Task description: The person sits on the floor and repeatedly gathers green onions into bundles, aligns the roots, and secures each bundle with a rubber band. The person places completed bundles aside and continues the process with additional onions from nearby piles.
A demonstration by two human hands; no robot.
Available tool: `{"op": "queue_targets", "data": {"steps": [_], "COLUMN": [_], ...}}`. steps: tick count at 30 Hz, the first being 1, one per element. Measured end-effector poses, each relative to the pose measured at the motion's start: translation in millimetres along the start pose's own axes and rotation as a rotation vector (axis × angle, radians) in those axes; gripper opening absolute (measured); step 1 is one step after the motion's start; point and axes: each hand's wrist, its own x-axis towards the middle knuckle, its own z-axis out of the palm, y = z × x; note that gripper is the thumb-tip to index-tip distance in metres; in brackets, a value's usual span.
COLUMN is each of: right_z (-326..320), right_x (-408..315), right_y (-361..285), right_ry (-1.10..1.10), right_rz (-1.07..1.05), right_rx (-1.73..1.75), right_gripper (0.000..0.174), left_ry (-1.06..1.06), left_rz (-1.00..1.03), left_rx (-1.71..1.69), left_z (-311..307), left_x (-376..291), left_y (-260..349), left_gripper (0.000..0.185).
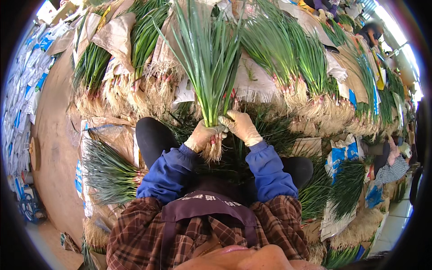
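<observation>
My left hand [201, 134], in a pale glove, is closed around the lower stems of a bunch of green onions [210, 84], leaves fanned upward and stringy roots hanging below the fist. My right hand [240, 126], gloved too, is at the bunch's right side, its fingertips by the stem bases and touching or nearly touching the left hand; whether it pinches a stem is unclear. Past my hands, a row of green onion bunches [280, 57] lies with pale roots toward me. Woven sacks [116, 37] partly cover or lie between them.
On a sack at my left lies another green onion heap [109, 172]. More green onions [347, 185] are on a printed sack to my right. Folded white and blue sacks [25, 81] are piled at the far left. A co-worker [391, 165] sits at right; another person [370, 32] is beyond.
</observation>
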Motion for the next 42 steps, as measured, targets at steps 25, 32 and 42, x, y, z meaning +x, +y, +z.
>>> {"op": "queue_targets", "data": {"steps": [25,32,42], "right_z": [-161,-71,-36], "right_x": [55,-13,-39], "right_y": [72,59,18], "right_ry": [0.247,0.069,0.177], "right_rz": [0.535,0.355,0.514], "right_rx": [-0.844,0.656,0.664], "right_gripper": [0.045,0.021,0.026], "left_ry": [-0.070,-0.151,-0.134], "left_rz": [0.024,-0.118,-0.173], "left_rx": [-0.012,-0.392,-0.409], "left_z": [6,6,9], "left_x": [25,50,22], "left_y": [43,17,9], "left_gripper": [0.017,0.037,0.018]}}
